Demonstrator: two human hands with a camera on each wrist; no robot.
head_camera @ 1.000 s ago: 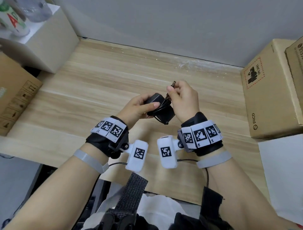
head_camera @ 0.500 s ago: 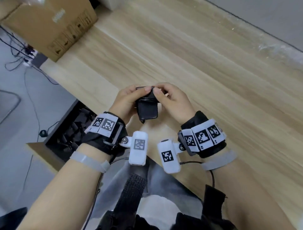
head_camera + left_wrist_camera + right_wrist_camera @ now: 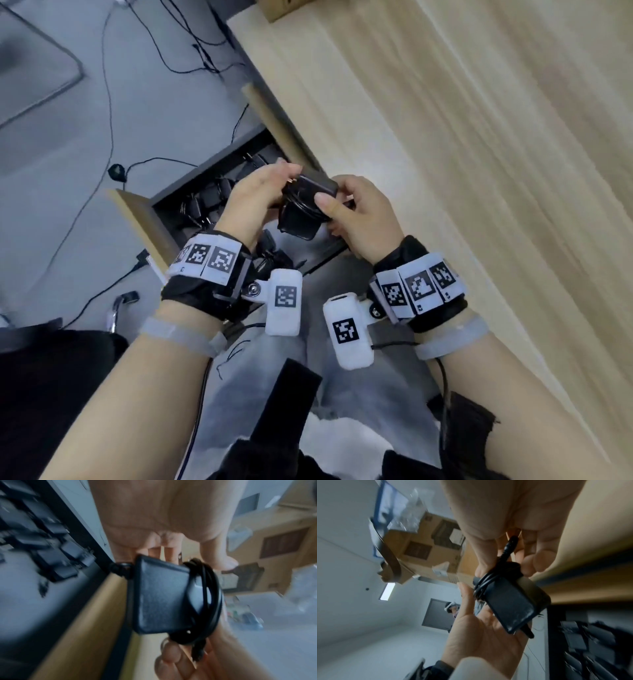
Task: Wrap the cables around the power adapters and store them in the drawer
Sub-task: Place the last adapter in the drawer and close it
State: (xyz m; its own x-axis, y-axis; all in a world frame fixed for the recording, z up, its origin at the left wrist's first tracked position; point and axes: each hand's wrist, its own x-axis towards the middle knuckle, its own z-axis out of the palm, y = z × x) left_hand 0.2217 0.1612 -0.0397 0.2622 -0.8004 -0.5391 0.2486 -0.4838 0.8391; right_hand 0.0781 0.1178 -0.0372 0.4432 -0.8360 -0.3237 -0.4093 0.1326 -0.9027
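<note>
A black power adapter (image 3: 303, 209) with its cable (image 3: 211, 599) wound round it hangs between both hands, just above the open drawer (image 3: 144, 222) under the desk's front edge. My left hand (image 3: 274, 185) grips its upper left side, thumb and fingers curled round the body. My right hand (image 3: 337, 202) holds the other side, thumb pressed on the coils. In the right wrist view the cable's plug end (image 3: 508, 550) sticks up between the right hand's fingers. Several other black adapters (image 3: 202, 202) lie in the drawer.
The wooden desk top (image 3: 479, 171) runs along the right. A cardboard box (image 3: 281, 8) sits at its far corner. Loose black cables (image 3: 113, 102) trail over the grey floor on the left. My lap is right below the hands.
The hands have carried the adapter from over the desk top to over the open drawer, and the view has swung left and down. The cable end, earlier held free, now lies against the coils.
</note>
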